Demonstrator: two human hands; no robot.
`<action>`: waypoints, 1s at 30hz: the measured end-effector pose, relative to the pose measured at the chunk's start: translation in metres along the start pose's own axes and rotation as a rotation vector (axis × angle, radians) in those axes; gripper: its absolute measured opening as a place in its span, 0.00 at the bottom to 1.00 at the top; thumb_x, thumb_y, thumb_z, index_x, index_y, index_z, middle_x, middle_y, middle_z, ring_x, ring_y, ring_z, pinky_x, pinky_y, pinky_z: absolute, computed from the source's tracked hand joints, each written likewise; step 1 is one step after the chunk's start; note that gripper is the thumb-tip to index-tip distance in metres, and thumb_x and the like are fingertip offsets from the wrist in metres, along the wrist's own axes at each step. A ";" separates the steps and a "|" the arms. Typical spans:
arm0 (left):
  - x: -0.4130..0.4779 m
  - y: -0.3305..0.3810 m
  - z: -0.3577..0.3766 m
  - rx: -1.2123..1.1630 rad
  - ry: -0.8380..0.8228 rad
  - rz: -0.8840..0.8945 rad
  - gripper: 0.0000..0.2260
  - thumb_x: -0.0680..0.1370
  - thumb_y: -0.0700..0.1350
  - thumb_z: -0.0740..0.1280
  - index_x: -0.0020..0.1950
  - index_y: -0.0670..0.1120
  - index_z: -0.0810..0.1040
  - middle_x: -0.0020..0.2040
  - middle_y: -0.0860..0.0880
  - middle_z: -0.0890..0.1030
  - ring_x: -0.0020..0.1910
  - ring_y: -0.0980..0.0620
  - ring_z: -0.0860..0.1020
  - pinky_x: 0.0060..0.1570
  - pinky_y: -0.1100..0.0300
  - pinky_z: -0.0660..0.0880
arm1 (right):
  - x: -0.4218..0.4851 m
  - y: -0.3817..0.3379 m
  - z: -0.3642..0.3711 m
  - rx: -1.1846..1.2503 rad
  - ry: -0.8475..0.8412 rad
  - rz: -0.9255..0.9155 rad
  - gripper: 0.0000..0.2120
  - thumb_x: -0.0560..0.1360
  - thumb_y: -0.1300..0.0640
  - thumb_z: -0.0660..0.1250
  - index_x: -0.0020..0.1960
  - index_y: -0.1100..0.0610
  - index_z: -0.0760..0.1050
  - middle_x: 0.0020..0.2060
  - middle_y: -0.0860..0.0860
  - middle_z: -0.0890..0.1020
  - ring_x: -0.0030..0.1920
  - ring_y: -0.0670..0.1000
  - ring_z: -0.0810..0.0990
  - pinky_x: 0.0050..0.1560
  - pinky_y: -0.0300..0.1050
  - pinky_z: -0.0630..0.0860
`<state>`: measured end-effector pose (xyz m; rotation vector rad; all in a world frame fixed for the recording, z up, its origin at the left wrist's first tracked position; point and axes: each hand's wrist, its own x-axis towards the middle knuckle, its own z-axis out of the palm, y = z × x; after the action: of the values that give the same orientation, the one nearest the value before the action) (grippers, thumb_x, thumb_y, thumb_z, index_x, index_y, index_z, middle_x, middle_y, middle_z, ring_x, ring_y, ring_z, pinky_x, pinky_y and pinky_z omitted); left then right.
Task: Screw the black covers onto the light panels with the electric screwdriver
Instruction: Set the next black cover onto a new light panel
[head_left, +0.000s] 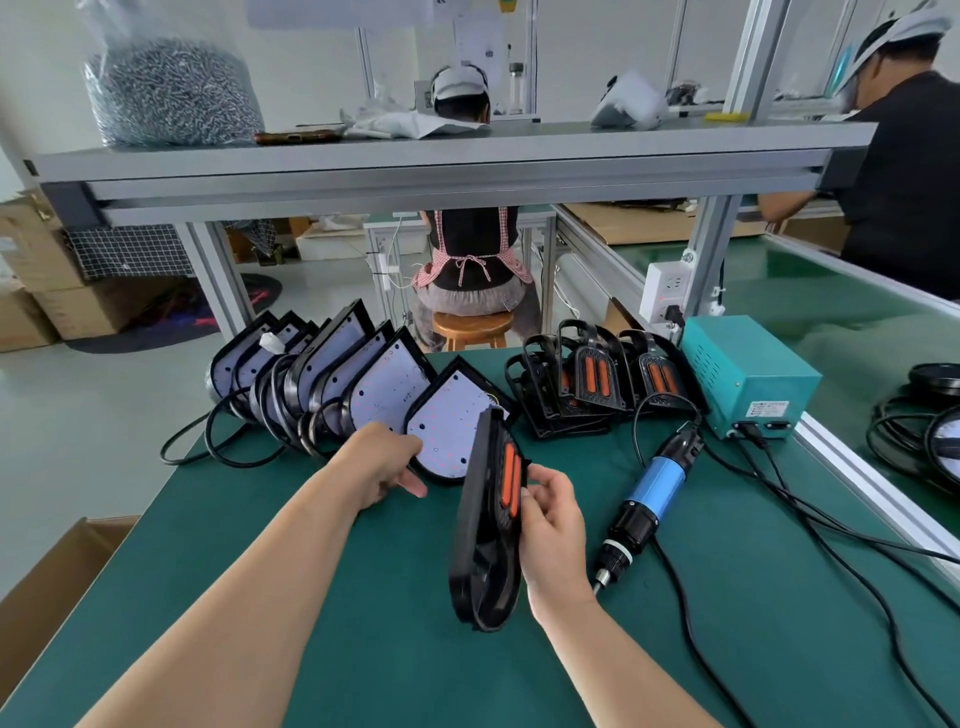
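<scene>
Two hands are at work over the green mat (363, 597). Far left, up on the shelf (415, 156), sits a clear bag of screws (171, 88). Below it a row of light panels (332, 364) leans one against the next, white faces toward the camera, with black cables (218, 441) looping off the mat's left edge.

At the front of that row, the left hand (384, 462) grips the nearest panel (447, 431), its fingers curled round the lower left edge. The panel lies tilted, its far end propped against the row.

Just beside it, the black cover (488, 519) stands on edge, nearly upright, with orange strips showing on its right side. The right hand (550, 530) holds it, thumb and curled fingers pinching the right rim. Cover and panel are close together; whether they touch I cannot tell.

Behind them is a stack of spare covers (597, 379). The electric screwdriver (649, 493) lies flat on the mat just right of the right hand, untouched, tip pointing toward the camera. Its cord runs up to the teal power box (748, 374) at the mat's right edge.
</scene>
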<state>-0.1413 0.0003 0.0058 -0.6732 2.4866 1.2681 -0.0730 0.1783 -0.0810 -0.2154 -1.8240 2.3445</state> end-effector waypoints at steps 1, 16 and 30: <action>-0.003 -0.004 0.006 -0.035 -0.020 0.002 0.07 0.79 0.41 0.59 0.46 0.37 0.67 0.32 0.36 0.83 0.15 0.52 0.59 0.23 0.66 0.56 | 0.001 -0.001 -0.001 0.026 0.020 -0.012 0.10 0.83 0.66 0.60 0.57 0.53 0.75 0.39 0.50 0.80 0.42 0.50 0.77 0.50 0.52 0.75; -0.098 -0.053 0.040 0.281 -0.140 0.090 0.14 0.72 0.35 0.58 0.27 0.43 0.75 0.26 0.48 0.82 0.23 0.55 0.79 0.35 0.62 0.79 | 0.000 -0.016 -0.006 -0.195 0.110 -0.090 0.13 0.79 0.62 0.65 0.57 0.46 0.77 0.38 0.47 0.82 0.40 0.48 0.78 0.48 0.50 0.78; -0.132 -0.075 0.055 0.173 -0.446 0.094 0.20 0.75 0.48 0.52 0.38 0.39 0.80 0.31 0.38 0.83 0.23 0.49 0.79 0.21 0.68 0.64 | 0.024 -0.056 -0.021 -0.839 0.090 -0.211 0.17 0.80 0.62 0.63 0.68 0.57 0.77 0.45 0.51 0.82 0.47 0.56 0.80 0.53 0.48 0.74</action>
<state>0.0118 0.0443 -0.0205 -0.2032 2.2382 1.0748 -0.0898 0.2172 -0.0321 -0.2018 -2.5150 1.2972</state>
